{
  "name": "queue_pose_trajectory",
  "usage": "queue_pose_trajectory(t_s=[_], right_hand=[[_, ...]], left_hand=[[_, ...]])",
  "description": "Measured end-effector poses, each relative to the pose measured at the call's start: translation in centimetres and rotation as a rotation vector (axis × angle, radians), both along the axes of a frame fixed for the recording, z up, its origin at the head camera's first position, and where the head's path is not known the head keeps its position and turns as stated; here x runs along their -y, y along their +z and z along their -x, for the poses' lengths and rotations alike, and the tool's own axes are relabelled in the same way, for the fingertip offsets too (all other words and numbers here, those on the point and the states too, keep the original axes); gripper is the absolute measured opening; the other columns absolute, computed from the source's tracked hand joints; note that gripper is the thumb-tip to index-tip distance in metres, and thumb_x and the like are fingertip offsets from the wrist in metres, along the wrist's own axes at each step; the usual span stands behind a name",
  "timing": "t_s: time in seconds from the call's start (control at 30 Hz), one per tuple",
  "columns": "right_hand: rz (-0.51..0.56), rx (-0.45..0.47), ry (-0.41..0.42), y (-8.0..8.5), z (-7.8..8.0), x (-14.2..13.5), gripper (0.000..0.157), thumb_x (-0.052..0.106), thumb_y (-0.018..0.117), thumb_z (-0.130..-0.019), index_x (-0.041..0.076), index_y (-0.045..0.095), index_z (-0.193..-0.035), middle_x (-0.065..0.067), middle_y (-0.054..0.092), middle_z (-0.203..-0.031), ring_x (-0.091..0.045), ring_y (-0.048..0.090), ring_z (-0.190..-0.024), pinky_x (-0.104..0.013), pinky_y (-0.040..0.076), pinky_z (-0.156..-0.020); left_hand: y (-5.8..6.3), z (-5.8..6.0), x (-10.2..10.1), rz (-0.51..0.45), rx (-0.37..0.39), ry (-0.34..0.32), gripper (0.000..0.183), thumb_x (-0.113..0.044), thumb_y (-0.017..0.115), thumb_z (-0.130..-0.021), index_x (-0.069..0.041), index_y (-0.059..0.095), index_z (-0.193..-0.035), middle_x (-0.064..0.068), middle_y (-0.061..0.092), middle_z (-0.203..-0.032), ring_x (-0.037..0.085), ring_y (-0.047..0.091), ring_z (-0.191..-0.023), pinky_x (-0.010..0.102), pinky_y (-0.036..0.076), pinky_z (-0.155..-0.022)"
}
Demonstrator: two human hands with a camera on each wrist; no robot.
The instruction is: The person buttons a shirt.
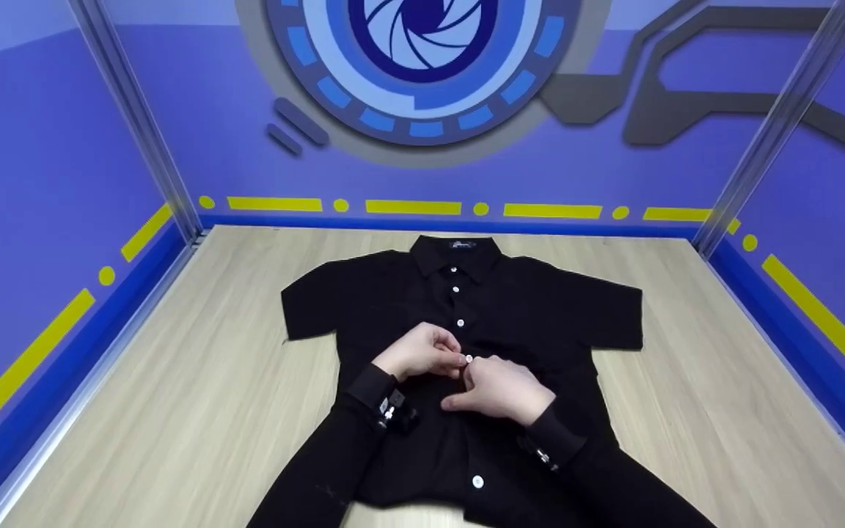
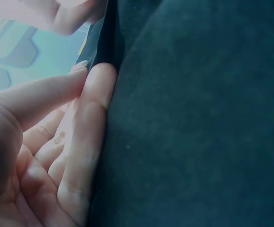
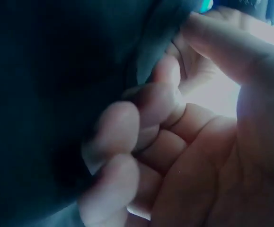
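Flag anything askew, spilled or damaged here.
Only the black shirt: its bottom hem looks stepped, the right front reaching lower in the head view than the left. No spill or damage visible.

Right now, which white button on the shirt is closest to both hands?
The fourth button down from the collar, between the left hand and right hand. The top three are higher; the lowest button is well below.
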State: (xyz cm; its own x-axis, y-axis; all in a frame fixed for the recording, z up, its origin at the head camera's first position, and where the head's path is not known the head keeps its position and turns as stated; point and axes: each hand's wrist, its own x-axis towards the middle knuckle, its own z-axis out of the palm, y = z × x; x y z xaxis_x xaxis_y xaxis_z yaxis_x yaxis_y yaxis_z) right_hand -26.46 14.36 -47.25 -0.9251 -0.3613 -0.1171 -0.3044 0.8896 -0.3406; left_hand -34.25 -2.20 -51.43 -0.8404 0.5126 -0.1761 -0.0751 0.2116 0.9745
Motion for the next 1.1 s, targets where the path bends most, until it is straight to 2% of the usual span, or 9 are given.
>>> queue_pose_trajectory(t_s=[0.13, 0.23, 0.4, 0.53, 0.67, 0.83, 0.93, 1.0, 1.1], right_hand=[[-0.014, 0.014, -0.008, 0.0, -0.2, 0.2, 0.045, 0.062, 0.075, -0.068, 0.022, 0.057, -0.056, 0.007, 0.053, -0.056, -0.016, 0.051, -0.054, -0.035, 0.038, -0.048], [0.017, 0.051, 0.006, 0.0, -0.1, 0.0, 0.041, 0.057, 0.077, -0.069, 0.022, 0.058, -0.058, 0.007, 0.053, -0.05, -0.015, 0.052, -0.046, -0.034, 0.041, -0.044], [0.159, 0.148, 0.013, -0.2, 0.6, -0.7, 0.028, 0.037, 0.073, -0.078, 0.018, 0.058, -0.063, 0.005, 0.053, -0.044, -0.011, 0.052, -0.034, -0.028, 0.043, -0.036], [0.273, 0.24, 0.002, -0.6, 1.5, -1.5, 0.017, 0.023, 0.066, -0.083, 0.015, 0.064, -0.068, 0.001, 0.059, -0.054, -0.01, 0.053, -0.039, -0.025, 0.045, -0.037], [0.365, 0.316, 0.008, -1.0, 2.0, -2.2, 0.013, 0.018, 0.065, -0.083, 0.009, 0.068, -0.074, -0.003, 0.061, -0.058, -0.011, 0.051, -0.041, -0.022, 0.044, -0.039], [0.449, 0.397, 0.037, -1.3, 2.2, -3.0, 0.016, 0.016, 0.068, -0.084, 0.004, 0.064, -0.074, 0.0, 0.058, -0.056, -0.009, 0.049, -0.044, -0.02, 0.041, -0.041], [0.471, 0.425, 0.068, -1.4, 2.2, -3.4, 0.014, 0.014, 0.068, -0.084, 0.007, 0.063, -0.073, 0.001, 0.058, -0.058, -0.008, 0.049, -0.047, -0.02, 0.041, -0.045], [0.489, 0.435, 0.087, -1.5, 2.1, -3.7, 0.012, 0.012, 0.067, -0.082, 0.009, 0.062, -0.073, 0.001, 0.058, -0.06, -0.008, 0.05, -0.05, -0.02, 0.04, -0.047], [0.516, 0.443, 0.101, -1.7, 2.1, -4.2, 0.01, 0.01, 0.068, -0.081, 0.009, 0.061, -0.074, 0.002, 0.057, -0.062, -0.008, 0.051, -0.054, -0.019, 0.04, -0.049]], left_hand=[[0.0, 0.4, 0.1, 0.016, -0.015, 0.025, 0.01, -0.003, 0.074, -0.083, 0.001, 0.065, -0.087, 0.003, 0.068, -0.071, 0.011, 0.067, -0.061, 0.024, 0.057, -0.061], [0.1, 0.7, 0.2, 0.029, -0.036, 0.034, 0.01, -0.003, 0.074, -0.083, 0.0, 0.065, -0.086, 0.004, 0.068, -0.07, 0.012, 0.067, -0.061, 0.024, 0.057, -0.061], [0.1, 1.1, 0.5, 0.031, -0.072, 0.076, 0.012, -0.005, 0.074, -0.083, 0.003, 0.065, -0.088, 0.005, 0.068, -0.072, 0.012, 0.067, -0.061, 0.022, 0.056, -0.059], [0.1, 1.4, 0.7, -0.009, -0.055, 0.129, 0.013, -0.002, 0.073, -0.083, 0.005, 0.063, -0.089, 0.004, 0.066, -0.073, 0.013, 0.067, -0.061, 0.024, 0.057, -0.06], [0.2, 1.3, 0.7, -0.033, -0.035, 0.147, 0.013, 0.0, 0.072, -0.083, 0.005, 0.062, -0.088, 0.006, 0.067, -0.071, 0.014, 0.067, -0.061, 0.025, 0.058, -0.062], [0.6, 0.8, 0.7, -0.017, -0.031, 0.144, 0.014, -0.001, 0.072, -0.083, 0.005, 0.062, -0.091, 0.009, 0.068, -0.073, 0.013, 0.066, -0.06, 0.024, 0.056, -0.059], [1.0, 0.0, 0.7, 0.05, -0.055, 0.128, 0.015, -0.007, 0.073, -0.083, 0.002, 0.063, -0.091, 0.015, 0.072, -0.078, 0.013, 0.065, -0.059, 0.022, 0.051, -0.053], [1.4, -0.5, 0.7, 0.104, -0.077, 0.103, 0.015, -0.013, 0.074, -0.084, -0.002, 0.064, -0.089, 0.017, 0.073, -0.082, 0.013, 0.064, -0.057, 0.021, 0.047, -0.048], [1.8, -1.4, 0.7, 0.177, -0.097, 0.025, 0.018, -0.023, 0.072, -0.087, -0.006, 0.067, -0.088, 0.014, 0.074, -0.08, 0.012, 0.061, -0.054, 0.02, 0.041, -0.043]])
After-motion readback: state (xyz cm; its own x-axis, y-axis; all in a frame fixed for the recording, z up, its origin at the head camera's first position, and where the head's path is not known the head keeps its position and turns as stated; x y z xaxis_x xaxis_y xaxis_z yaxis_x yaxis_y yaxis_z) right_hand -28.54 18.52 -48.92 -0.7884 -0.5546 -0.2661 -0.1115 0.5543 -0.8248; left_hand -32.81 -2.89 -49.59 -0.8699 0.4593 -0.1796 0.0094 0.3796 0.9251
